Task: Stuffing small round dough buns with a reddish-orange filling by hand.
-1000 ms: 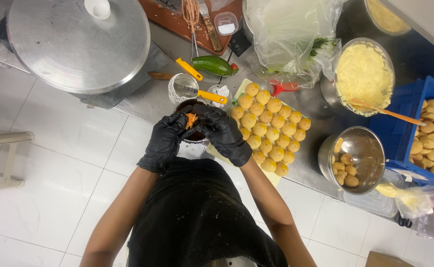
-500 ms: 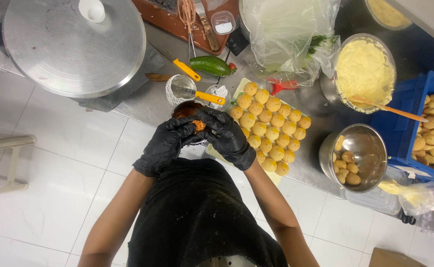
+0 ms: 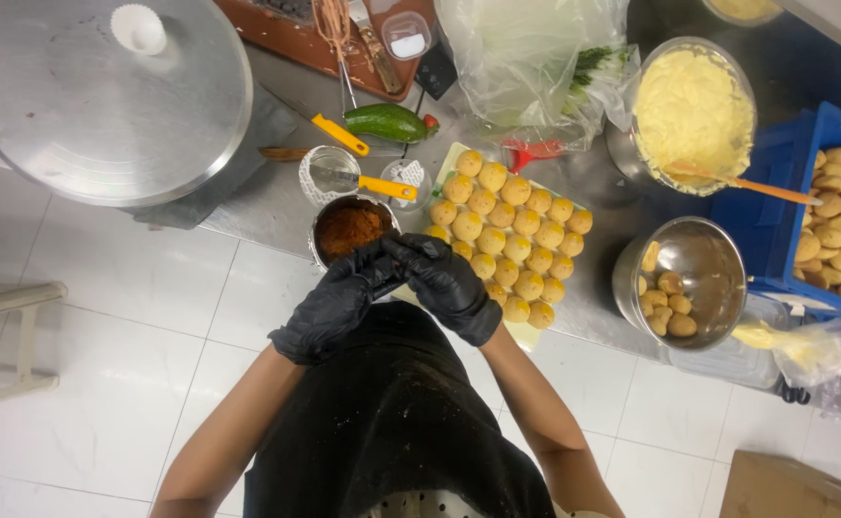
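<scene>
Filling bowl (image 3: pixel 351 228) just above both gloved hands; L (image 3: pixel 334 302) & R (image 3: pixel 447 283) grips pinched together, contents hidden.

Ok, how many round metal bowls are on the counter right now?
3. A small bowl of red-brown filling sits just beyond the gloved hands, a bowl of pale yellow mash at upper right, and a bowl with a few dough balls below it. Others may be hidden.

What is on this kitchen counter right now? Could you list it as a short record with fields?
left hand: black glove, fingertips meeting the right hand's just below the filling bowl
right hand: black glove, fingers curled; whether it holds anything cannot be told
filling bowl: small metal bowl of orange-brown filling
dough balls: rows on a pale board
steel bowl: a few balls inside
mash bowl: yellow mash with an orange-handled spoon
blue crate: more balls
pot lid: large, metal
</scene>
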